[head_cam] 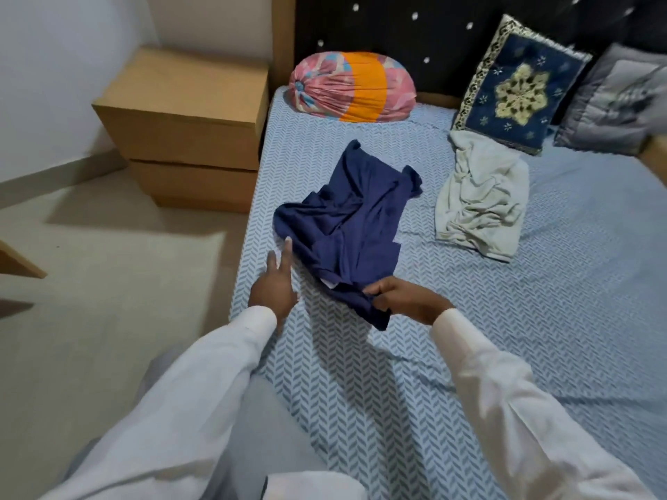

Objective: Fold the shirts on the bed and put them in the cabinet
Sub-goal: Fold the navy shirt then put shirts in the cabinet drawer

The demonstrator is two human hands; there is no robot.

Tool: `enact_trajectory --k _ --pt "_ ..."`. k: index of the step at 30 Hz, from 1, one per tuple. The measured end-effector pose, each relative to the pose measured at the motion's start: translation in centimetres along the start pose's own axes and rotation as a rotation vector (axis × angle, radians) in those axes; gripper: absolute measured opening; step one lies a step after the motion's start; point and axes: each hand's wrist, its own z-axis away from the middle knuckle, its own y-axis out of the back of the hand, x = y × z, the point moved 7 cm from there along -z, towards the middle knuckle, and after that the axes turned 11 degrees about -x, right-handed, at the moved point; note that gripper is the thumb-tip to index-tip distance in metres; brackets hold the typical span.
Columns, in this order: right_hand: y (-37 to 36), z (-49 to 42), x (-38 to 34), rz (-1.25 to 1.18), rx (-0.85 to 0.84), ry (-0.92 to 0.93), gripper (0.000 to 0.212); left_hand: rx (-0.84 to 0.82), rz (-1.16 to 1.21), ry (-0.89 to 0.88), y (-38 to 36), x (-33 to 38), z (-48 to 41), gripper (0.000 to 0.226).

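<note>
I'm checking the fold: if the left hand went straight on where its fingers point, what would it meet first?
Probably the blue shirt: its left edge lies just past the fingertips of the left hand; whether they touch is unclear.

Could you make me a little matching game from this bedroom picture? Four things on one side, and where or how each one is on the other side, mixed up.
Things
1. navy shirt
2. pale grey shirt
3. pink and orange bolster
4. cardboard boxes

Places or states
a. stacked on the floor beside the bed
b. crumpled, with no hand on it
c. pinched at its near edge by the right hand
d. lying at the head of the bed, by the headboard

Pairs: 1-c, 2-b, 3-d, 4-a
</note>
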Motion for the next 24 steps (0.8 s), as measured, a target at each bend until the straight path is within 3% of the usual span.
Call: enact_trajectory --k 3,7,9,12,15,18,21,23,24 --pt "-2.1 3.0 -0.1 -0.031 -0.121 0.029 0.034 0.109 -0.026 -0.037 -0.7 1.3 1.5 0.110" --pt "-2.8 5.6 -0.6 -0.033 -0.147 0.035 0.027 0.096 -0.098 -0.188 -0.5 2.1 1.9 0.045" --pt "-1.4 6.5 -0.4 -0.068 -0.061 -0.013 0.026 0.118 -0.040 -0.315 1.3 2.4 2.2 0.030" --pt "2.6 8.1 0.6 0.052 0.260 -0.105 0.026 0.251 0.251 -0.301 5.8 1.6 4.1 0.028" --pt "6.0 9.2 -0.3 0.410 0.442 -0.199 0.010 0.380 0.254 -0.282 10.9 2.0 5.8 0.030" --pt "9.4 11.5 -2.8 0.565 0.805 -0.161 0.014 0.518 0.300 -0.355 14.6 4.3 7.5 0.017" --pt "12.0 16.4 -5.3 0.461 1.216 -0.019 0.022 0.404 0.366 -0.549 14.6 8.4 9.1 0.007" --pt "14.1 20.1 -4.4 0.331 1.397 -0.005 0.028 0.161 0.380 -0.700 12.2 12.4 10.8 0.016" --pt "15.1 21.5 -3.3 0.286 1.450 -0.037 0.030 -0.045 0.405 -0.725 10.0 14.2 11.4 0.019"
